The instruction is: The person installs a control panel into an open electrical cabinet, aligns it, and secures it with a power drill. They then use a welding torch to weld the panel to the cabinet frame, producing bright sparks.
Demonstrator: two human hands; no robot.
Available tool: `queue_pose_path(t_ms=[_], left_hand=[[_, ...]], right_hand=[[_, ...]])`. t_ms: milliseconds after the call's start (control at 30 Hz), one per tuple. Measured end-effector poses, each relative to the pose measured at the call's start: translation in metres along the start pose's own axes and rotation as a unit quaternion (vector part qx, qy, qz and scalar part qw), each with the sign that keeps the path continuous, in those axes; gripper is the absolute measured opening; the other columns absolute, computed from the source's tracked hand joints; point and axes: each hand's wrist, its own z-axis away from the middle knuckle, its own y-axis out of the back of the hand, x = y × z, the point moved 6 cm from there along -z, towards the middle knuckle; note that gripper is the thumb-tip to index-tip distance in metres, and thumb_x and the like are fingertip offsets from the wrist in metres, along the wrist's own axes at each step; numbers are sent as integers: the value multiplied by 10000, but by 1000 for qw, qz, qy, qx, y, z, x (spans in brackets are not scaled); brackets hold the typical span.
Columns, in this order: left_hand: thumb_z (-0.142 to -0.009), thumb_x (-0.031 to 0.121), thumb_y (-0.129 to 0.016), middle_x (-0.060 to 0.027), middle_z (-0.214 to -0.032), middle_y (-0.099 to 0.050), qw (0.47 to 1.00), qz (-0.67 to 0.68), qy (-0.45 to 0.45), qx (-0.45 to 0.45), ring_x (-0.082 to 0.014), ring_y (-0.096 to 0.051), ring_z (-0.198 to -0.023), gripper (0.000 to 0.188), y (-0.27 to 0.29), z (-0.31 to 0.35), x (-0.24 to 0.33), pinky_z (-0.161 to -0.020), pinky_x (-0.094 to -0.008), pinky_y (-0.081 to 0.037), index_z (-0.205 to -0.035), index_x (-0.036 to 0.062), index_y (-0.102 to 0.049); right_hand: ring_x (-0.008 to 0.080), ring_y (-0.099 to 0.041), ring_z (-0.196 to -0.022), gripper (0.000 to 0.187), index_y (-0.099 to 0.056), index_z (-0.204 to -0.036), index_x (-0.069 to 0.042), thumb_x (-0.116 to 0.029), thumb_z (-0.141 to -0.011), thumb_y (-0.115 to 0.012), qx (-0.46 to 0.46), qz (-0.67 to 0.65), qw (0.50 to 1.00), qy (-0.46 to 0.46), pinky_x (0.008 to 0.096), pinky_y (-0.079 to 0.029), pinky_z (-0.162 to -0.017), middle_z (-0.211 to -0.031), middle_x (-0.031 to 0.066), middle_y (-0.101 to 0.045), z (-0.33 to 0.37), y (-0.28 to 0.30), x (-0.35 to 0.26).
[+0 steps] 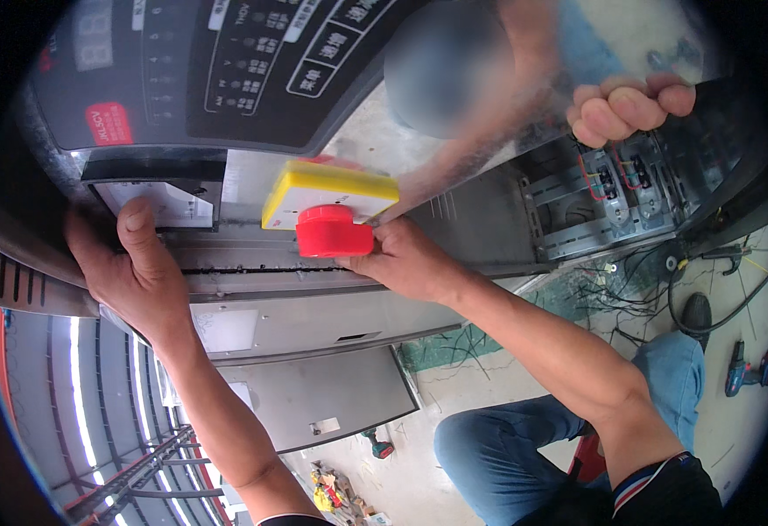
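My right hand (414,260) pinches the side of a red rotary switch handle (327,232), its fingers partly behind it. The handle stands out from a yellow and white plate (335,186) on the grey metal panel. My left hand (138,285) lies at the panel's left end, thumb raised and apart from the fingers. Those fingers are blurred against the dark edge and hold nothing that I can see. Beside its thumb sits a black-framed meter (160,193) with a white face. Above is a dark control panel (182,74) with printed keys and a display.
Another person's hand (625,110) grips the metal edge at upper right. Below it, an open bay holds wired components (616,188). Loose black wires (629,294) litter the floor. Cordless drills (739,368) (378,444) lie at right and lower middle. A metal cabinet door (322,399) stands below.
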Motion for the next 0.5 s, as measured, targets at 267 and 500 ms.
queue_pose_path(t_ms=[267,500], left_hand=[[-1028,592,-547,-185,-1103,-681,1000,9,4,13,-245,-620,-994,692,1,-1,3,-917,-321,-486,-1319,-36,-567],[-1093,487,-492,13,-846,-497,992,109,58,4,-104,-427,-786,495,0,-7,3,-739,-223,-374,-1107,7,-612]], right_hand=[[93,-563,-680,156,-714,-995,27,-115,-937,-685,-4,-54,998,-10,320,-502,-659,-726,29,-677,-3,-4,0],[52,-547,-691,207,-709,-998,42,-163,-979,-683,-11,-48,999,-9,276,-484,-638,-735,-8,-663,-1,-2,-7]])
